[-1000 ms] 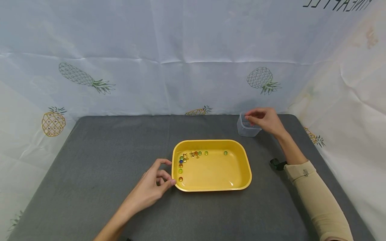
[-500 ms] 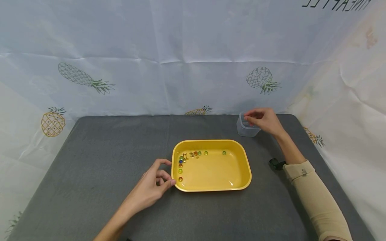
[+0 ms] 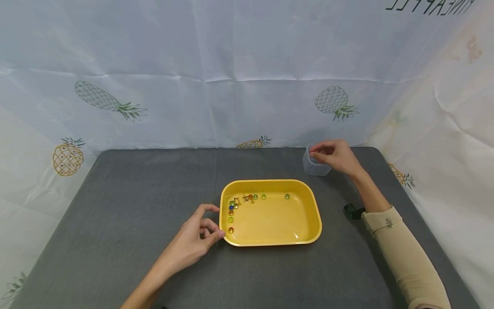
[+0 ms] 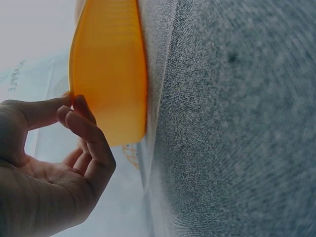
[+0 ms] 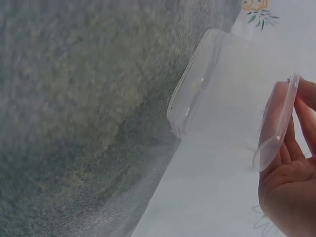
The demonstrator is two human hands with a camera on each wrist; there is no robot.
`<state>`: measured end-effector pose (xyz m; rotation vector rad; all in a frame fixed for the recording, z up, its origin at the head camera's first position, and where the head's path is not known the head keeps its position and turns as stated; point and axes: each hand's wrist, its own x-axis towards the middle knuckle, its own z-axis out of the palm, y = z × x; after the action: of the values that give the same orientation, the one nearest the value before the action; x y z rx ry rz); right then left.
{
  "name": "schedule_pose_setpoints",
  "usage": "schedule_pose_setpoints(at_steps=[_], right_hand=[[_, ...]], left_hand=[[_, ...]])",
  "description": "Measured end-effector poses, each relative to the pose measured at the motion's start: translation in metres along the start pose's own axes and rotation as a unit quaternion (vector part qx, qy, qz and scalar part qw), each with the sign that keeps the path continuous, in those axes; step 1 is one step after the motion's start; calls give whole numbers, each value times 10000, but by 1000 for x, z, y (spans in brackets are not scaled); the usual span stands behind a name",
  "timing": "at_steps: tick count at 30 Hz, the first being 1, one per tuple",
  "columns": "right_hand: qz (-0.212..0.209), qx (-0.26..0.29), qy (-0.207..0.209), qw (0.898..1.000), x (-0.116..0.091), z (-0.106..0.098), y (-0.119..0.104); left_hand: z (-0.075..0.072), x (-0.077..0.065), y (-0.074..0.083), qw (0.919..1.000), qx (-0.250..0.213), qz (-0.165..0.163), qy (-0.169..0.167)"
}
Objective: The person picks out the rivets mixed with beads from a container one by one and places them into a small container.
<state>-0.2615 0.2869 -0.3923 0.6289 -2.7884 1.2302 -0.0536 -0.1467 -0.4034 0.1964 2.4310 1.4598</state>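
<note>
My left hand [image 3: 193,240] pinches the left rim of a shallow yellow tray [image 3: 270,239] between thumb and fingertips; the left wrist view shows the tray's side wall [image 4: 111,64] in orange light. Several glass marbles, one of them blue [image 3: 231,207], lie along the tray's left and back sides. Small gold-coloured pieces [image 3: 246,198] lie among them, and a lone green marble [image 3: 287,196] sits toward the back right. At the back right, my right hand [image 3: 337,156] reaches over a clear plastic container [image 3: 316,170]. Its thumb and fingertips come together inside the rim; I cannot tell whether they hold something.
A grey cloth-covered table [image 3: 154,184] carries everything. Behind and beside it hangs a white curtain [image 3: 185,111] printed with pineapples. A small dark object [image 3: 353,211] shows beside the right sleeve cuff [image 3: 386,219].
The right hand has dipped slightly lower and to the left, into the container. The lone green marble has shifted a little left in the tray. The left hand keeps its place on the rim.
</note>
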Motion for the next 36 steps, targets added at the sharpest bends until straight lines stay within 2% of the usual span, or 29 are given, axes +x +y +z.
schedule_pose_setpoints(at_steps=[16,26,36], right_hand=[[86,-40,-164,9998,-7,5,-7],[174,119,-94,9997,-13,-4,-8],[182,-246,-127,9995,-15,-4,-6]], left_hand=[[0,0,1,10000,-16,-46,-1],[0,-1,1,10000,39,-13,9],[1,-1,0,10000,0,62,19]])
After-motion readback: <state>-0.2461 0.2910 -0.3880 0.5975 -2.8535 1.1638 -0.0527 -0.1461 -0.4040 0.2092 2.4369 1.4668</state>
